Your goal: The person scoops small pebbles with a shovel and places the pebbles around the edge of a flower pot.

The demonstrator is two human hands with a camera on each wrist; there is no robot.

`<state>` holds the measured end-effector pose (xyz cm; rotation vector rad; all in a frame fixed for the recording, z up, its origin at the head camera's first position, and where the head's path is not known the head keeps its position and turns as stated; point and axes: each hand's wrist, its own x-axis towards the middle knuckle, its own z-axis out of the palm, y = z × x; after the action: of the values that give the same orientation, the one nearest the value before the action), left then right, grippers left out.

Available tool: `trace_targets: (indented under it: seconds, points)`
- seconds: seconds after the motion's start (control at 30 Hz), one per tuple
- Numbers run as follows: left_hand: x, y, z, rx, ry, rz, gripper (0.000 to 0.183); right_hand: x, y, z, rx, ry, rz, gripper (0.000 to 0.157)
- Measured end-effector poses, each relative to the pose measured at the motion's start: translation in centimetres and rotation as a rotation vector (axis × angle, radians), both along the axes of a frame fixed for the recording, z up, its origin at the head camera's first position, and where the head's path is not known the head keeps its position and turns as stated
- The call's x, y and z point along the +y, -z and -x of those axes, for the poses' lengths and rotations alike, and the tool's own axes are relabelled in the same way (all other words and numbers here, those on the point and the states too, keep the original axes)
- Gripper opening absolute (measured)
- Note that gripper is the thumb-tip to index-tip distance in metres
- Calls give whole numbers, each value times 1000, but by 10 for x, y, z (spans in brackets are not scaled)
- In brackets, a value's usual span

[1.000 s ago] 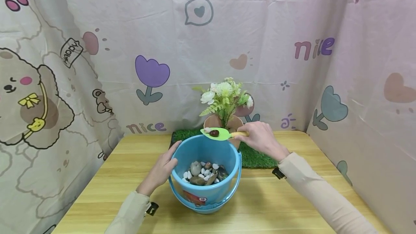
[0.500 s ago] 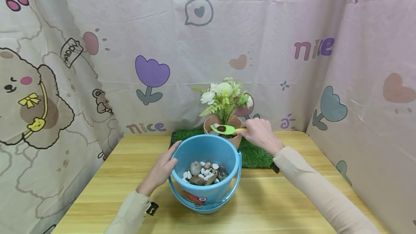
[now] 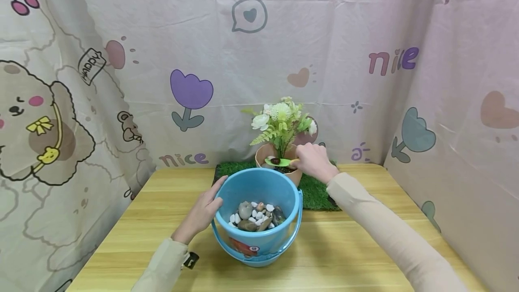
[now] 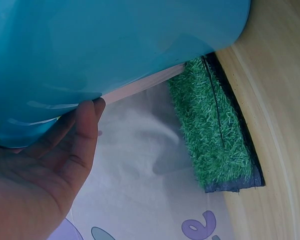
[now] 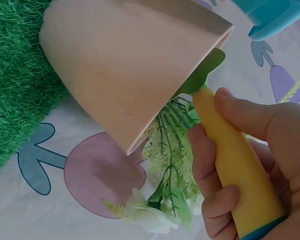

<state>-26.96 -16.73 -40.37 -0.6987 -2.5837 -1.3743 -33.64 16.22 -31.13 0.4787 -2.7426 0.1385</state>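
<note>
My right hand (image 3: 313, 161) grips the yellow handle of a small green-bladed trowel (image 5: 235, 165). The trowel's blade lies over the mouth of a peach flowerpot (image 5: 119, 60), partly inside its rim in the right wrist view. A dark red stone (image 3: 275, 161) sits on the blade. White and green flowers (image 3: 279, 118) stand in the pot, with dark soil showing below the blade. My left hand (image 3: 201, 213) holds the left rim of a blue bucket (image 3: 259, 249), its fingertips against the wall in the left wrist view. White pebbles and larger grey and brown stones (image 3: 245, 210) cover the bucket's bottom.
Under the pot lies a green artificial grass mat (image 3: 318, 197) on the wooden table (image 3: 348, 247). The bucket stands just in front of the pot, its handle (image 3: 298, 222) hanging down at the front. A printed cloth (image 3: 243, 66) hangs behind and on both sides.
My right hand has carried the trowel from above the bucket's back rim, back and slightly right, down into the pot's mouth. The left hand and bucket have stayed put.
</note>
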Motion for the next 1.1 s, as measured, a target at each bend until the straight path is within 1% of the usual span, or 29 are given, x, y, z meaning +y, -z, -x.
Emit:
trace_targets:
  seconds: [0.13, 0.37, 0.77, 1.1]
  points:
    - [1, -1, -1, -5, 5, -7, 64, -5, -3, 3, -5, 7, -19, 60]
    - [1, -1, -1, -12, 2, -8, 64, -7, -8, 4, -8, 57, -44, 60]
    - [1, 0, -1, -7, -6, -6, 64, -2, -9, 1, -35, 40, -29, 57]
    - [1, -1, -2, -11, -5, -5, 64, 2, -4, -3, 4, -6, 11, 53]
